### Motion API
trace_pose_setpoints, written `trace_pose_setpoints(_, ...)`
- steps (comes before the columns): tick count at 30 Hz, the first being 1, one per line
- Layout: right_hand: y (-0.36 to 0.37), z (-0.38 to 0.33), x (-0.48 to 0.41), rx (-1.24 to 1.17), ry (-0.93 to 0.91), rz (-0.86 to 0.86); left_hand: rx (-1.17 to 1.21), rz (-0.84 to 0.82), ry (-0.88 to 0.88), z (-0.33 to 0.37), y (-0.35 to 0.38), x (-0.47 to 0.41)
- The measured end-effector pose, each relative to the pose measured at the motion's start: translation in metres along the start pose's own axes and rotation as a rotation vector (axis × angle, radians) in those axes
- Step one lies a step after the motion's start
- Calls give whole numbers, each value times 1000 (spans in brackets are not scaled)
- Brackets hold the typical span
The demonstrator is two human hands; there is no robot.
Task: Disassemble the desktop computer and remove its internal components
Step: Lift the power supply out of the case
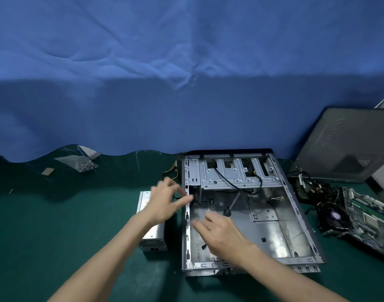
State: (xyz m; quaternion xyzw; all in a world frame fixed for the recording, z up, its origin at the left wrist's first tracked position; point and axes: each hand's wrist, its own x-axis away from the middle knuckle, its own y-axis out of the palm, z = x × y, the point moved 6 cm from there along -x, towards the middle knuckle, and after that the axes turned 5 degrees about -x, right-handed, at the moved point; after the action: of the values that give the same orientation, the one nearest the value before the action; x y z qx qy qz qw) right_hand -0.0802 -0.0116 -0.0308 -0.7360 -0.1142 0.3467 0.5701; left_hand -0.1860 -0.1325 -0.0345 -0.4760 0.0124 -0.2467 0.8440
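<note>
The open metal computer case (291, 225) lies flat on the green mat, its floor bare except for a screwdriver (231, 205) and a black cable (230, 182) running over the drive cage (237, 173). A silver power supply (151, 238) sits just left of the case. My left hand (167, 201) hovers over the case's left wall, blurred, fingers spread and holding nothing. My right hand (219, 232) is inside the case above its floor, fingers relaxed and empty, close to the screwdriver's handle.
A motherboard (365, 219) with a fan and a tangle of cables lies right of the case. A dark side panel (348, 144) leans at the far right. A plastic bag (77, 162) lies at the back left. A blue cloth hangs behind.
</note>
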Motion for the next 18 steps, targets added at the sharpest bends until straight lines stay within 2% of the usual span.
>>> trace_pose_setpoints(1,-6,-7,-1,-7,-67,28,241,-84,-84,15,10,2)
trace_pose_setpoints(3,-19,-20,-3,-16,-166,68,638,-367,-213,46,40,11)
trace_pose_setpoints(4,-26,-24,-3,-20,-193,88,791,-486,-248,59,50,16)
trace_pose_setpoints(6,-39,-23,3,-19,-191,99,1021,-598,-232,82,62,20)
trace_pose_setpoints(8,-49,-11,18,15,-103,104,1148,-546,-211,100,63,16)
trace_pose_setpoints(12,-82,40,62,90,383,323,1249,-314,-223,128,70,5)
trace_pose_setpoints(14,-93,56,78,97,538,312,1288,-285,-189,151,79,2)
trace_pose_setpoints(18,-104,89,127,20,702,260,1063,-284,-75,199,110,-4)
